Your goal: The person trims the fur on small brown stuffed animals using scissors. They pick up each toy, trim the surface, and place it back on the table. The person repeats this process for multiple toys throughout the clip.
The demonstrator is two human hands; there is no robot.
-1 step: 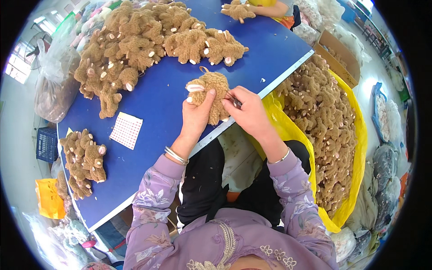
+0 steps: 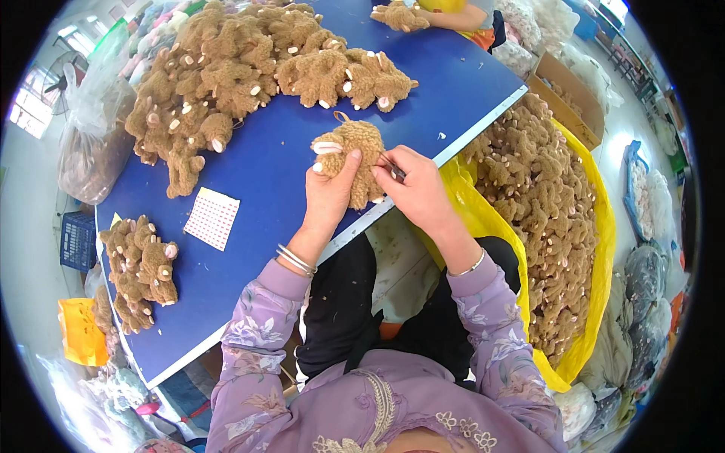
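A small brown plush toy (image 2: 355, 155), with a pinkish-white ear and a thin hanging loop on top, is held just over the front edge of the blue table. My left hand (image 2: 329, 189) is closed on its side, thumb across the fur. Against the toy's other side, my right hand (image 2: 415, 185) pinches a small dark tool (image 2: 396, 173); its tip is hidden, so its kind is unclear. A sheet of small red-marked stickers (image 2: 212, 219) lies on the table left of my hands.
Many like toys are heaped (image 2: 219, 68) at the table's (image 2: 279, 181) far left, with a smaller pile (image 2: 140, 272) near left. On the right stands a yellow sack (image 2: 600, 287) full of them. Across the table, a person's arm (image 2: 457, 19) reaches toward another toy (image 2: 399, 15).
The toy by the other person across the table has turned slightly. My hands and the toy in them look unmoved.
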